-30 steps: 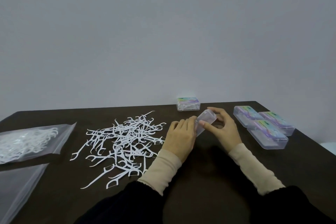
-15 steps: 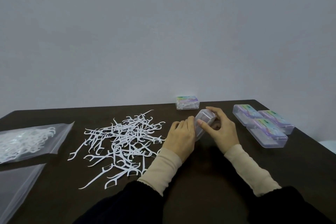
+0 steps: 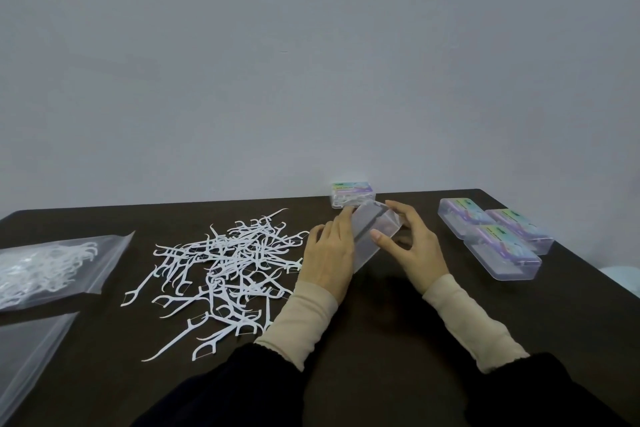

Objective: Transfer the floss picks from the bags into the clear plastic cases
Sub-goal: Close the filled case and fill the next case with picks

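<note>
A clear plastic case (image 3: 372,236) is held tilted just above the dark table between both hands. My left hand (image 3: 329,253) grips its left side; my right hand (image 3: 412,243) holds its right side with thumb and curled fingers. The case looks slightly parted at its far edge. A heap of loose white floss picks (image 3: 221,267) lies spread on the table left of my hands. A clear bag (image 3: 52,267) with more picks inside lies at the far left.
Three closed clear cases (image 3: 491,239) with coloured labels are grouped at the right. Another labelled case (image 3: 353,194) with picks inside stands at the table's back edge by the wall. A flat empty bag (image 3: 31,354) lies at the lower left. The dark table (image 3: 381,322) ends at the right.
The case between my hands has been turned and tipped up, and its far edge has come slightly apart. My right fingers have shifted along its right side.
</note>
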{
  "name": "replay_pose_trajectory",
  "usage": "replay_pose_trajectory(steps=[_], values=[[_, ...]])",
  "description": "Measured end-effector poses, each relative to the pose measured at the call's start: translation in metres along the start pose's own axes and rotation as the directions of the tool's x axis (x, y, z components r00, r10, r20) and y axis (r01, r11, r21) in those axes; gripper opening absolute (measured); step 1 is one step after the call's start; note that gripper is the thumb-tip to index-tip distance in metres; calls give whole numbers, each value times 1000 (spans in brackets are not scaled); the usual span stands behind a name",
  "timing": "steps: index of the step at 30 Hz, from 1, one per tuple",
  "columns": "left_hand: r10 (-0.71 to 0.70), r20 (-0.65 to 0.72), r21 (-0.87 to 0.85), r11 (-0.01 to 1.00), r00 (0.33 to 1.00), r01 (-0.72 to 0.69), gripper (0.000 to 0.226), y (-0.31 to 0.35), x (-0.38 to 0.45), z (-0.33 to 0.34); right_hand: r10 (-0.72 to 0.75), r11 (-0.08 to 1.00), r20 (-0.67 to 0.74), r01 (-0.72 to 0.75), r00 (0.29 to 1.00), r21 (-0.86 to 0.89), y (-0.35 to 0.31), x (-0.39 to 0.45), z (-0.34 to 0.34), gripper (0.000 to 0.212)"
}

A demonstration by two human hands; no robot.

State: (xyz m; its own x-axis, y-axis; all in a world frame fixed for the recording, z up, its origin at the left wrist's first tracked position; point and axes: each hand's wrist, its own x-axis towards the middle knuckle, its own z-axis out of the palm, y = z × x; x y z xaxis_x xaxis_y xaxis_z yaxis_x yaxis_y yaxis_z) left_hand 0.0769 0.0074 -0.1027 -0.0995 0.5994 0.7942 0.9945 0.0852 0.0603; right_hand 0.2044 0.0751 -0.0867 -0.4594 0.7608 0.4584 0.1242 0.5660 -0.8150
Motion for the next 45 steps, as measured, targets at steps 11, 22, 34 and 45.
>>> replay_pose_trajectory(steps=[11,22,34,45], values=[[-286,202,-203,923,937,326,34,-7,-2,-1,118,993,322,-107,940,-51,7,3,-8,38],[-304,520,154,953,798,263,52,-3,-3,-5,146,862,157,-48,977,-504,17,6,-3,24],[-301,472,199,952,829,233,83,0,-2,-13,-15,720,173,130,985,-681,-2,-2,5,29],[-385,455,-108,871,803,479,33,-36,4,-59,-97,789,364,295,926,-540,-34,-14,37,22]])
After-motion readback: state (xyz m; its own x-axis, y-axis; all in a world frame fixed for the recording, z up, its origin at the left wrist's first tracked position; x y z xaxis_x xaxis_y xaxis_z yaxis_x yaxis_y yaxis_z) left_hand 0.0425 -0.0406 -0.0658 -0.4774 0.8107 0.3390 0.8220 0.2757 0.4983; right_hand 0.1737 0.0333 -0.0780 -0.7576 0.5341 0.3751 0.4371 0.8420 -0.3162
